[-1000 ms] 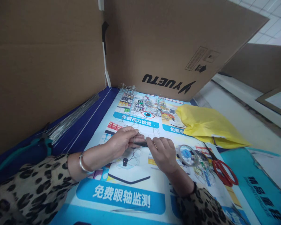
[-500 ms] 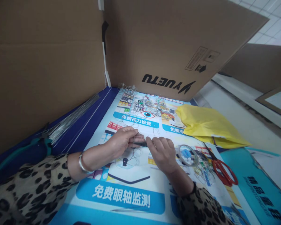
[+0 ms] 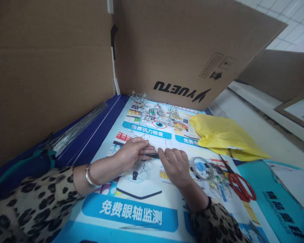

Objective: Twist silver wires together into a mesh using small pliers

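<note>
Before tall cardboard panels (image 3: 182, 44) and over a printed sheet (image 3: 142, 185), two hands are held close together.
By the right hand's (image 3: 176, 167) curled fingers, a slim dark tool (image 3: 152, 155) is gripped, pointed at the left hand (image 3: 135, 152); whether anything is pinched by the left fingers cannot be told.

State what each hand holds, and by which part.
Right hand: a slim dark tool, by the end hidden in its fingers. Left hand: cannot be told.

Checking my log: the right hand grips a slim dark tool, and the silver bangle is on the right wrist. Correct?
No: the head view shows the silver bangle on the left wrist. The right hand does grip the slim dark tool.
</note>
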Action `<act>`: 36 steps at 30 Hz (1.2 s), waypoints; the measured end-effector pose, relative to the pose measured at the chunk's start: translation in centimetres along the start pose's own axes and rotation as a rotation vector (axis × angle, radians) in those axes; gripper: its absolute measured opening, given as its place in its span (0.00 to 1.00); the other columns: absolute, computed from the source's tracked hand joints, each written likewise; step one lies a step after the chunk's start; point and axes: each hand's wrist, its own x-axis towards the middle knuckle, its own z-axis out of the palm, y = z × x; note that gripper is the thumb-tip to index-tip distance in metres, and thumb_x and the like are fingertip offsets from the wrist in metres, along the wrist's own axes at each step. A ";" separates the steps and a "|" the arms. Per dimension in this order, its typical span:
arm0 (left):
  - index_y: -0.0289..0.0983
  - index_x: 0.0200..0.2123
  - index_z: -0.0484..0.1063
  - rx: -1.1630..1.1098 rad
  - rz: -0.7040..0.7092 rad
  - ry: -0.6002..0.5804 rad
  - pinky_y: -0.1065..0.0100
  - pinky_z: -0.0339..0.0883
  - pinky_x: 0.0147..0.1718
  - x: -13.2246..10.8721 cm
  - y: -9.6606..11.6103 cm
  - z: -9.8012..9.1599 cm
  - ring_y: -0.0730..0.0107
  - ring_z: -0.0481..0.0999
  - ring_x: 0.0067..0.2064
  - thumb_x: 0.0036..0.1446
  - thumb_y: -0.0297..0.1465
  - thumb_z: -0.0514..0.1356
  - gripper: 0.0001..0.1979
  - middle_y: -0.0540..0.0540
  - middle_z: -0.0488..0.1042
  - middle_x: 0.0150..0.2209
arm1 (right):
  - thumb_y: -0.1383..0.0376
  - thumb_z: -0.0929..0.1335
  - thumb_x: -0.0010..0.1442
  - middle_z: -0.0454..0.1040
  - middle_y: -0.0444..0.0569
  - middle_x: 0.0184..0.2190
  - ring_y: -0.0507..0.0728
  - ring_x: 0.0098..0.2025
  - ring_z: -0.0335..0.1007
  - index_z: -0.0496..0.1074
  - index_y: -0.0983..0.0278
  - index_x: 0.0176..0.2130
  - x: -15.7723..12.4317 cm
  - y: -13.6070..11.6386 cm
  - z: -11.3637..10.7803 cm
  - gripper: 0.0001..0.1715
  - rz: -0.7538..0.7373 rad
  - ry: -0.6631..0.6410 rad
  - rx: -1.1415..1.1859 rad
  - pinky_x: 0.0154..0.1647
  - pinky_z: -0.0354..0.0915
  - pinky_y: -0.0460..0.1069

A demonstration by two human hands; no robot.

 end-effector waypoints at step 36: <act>0.33 0.27 0.66 0.006 -0.001 0.013 0.60 0.73 0.35 0.1 0.0 0.0 0.62 0.78 0.35 0.53 0.25 0.58 0.04 0.42 0.76 0.29 | 0.70 0.63 0.59 0.68 0.47 0.28 0.53 0.32 0.57 0.67 0.65 0.45 0.0 -0.2 0.1 0.13 0.004 -0.012 0.029 0.32 0.47 0.52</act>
